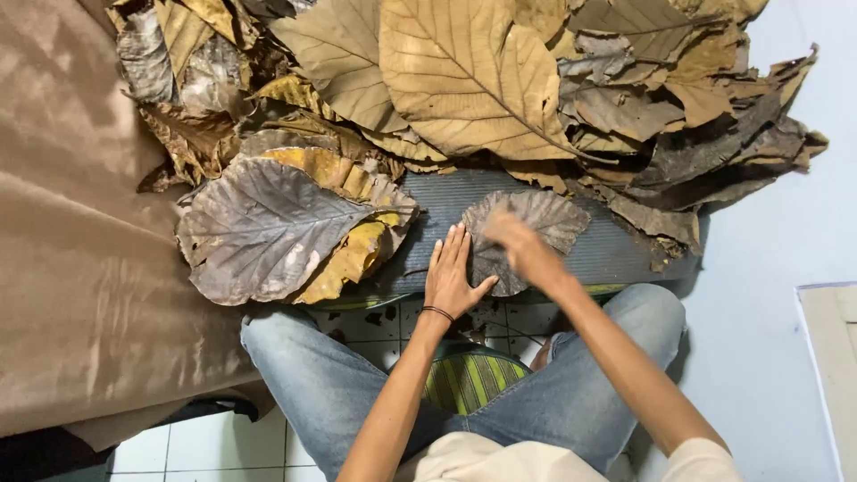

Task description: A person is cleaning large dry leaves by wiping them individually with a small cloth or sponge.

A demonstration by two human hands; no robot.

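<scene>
A small round grey-brown dried leaf lies flat on a dark ribbed mat in front of my knees. My left hand rests flat with fingers spread on the mat, its thumb touching the leaf's left edge; a dark band circles the wrist. My right hand is blurred with motion over the leaf's middle, palm down, holding nothing that I can see.
A big heap of dried brown leaves covers the far side of the mat. A large grey leaf on yellow ones lies left. Brown cloth fills the left; white tiled floor and my jeans-clad legs are below.
</scene>
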